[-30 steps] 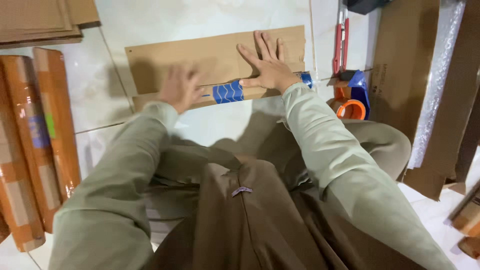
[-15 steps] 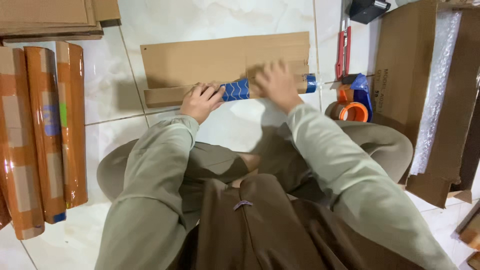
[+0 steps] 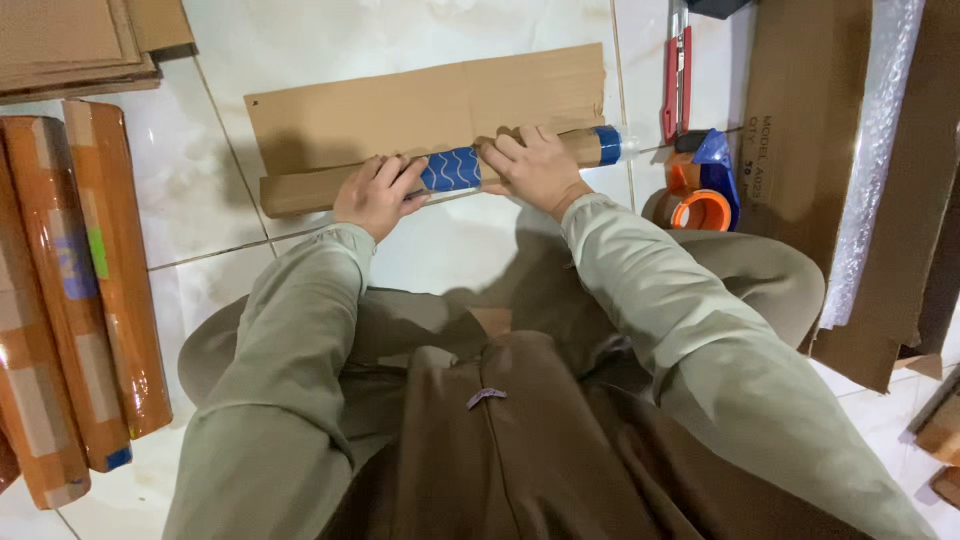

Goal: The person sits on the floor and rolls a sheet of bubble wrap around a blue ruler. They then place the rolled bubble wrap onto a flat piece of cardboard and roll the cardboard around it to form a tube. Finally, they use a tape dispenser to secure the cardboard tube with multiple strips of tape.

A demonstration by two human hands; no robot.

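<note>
A brown cardboard sheet lies flat on the white tiled floor. Its near edge is rolled around a long blue patterned tube whose blue cap sticks out at the right end. My left hand presses on the rolled cardboard left of the exposed blue part. On the right of it, my right hand grips the roll. Both sleeves are grey-green.
Several tape-wrapped cardboard parcels lie at the left. Flat cardboard is stacked at the top left. An orange and blue tape dispenser and a red cutter sit at the right, beside cardboard sheets and bubble wrap.
Both hands pulled back from the flat sheet onto the roll. The cardboard edge has been rolled further around the tube, and the camera view has shifted slightly.
</note>
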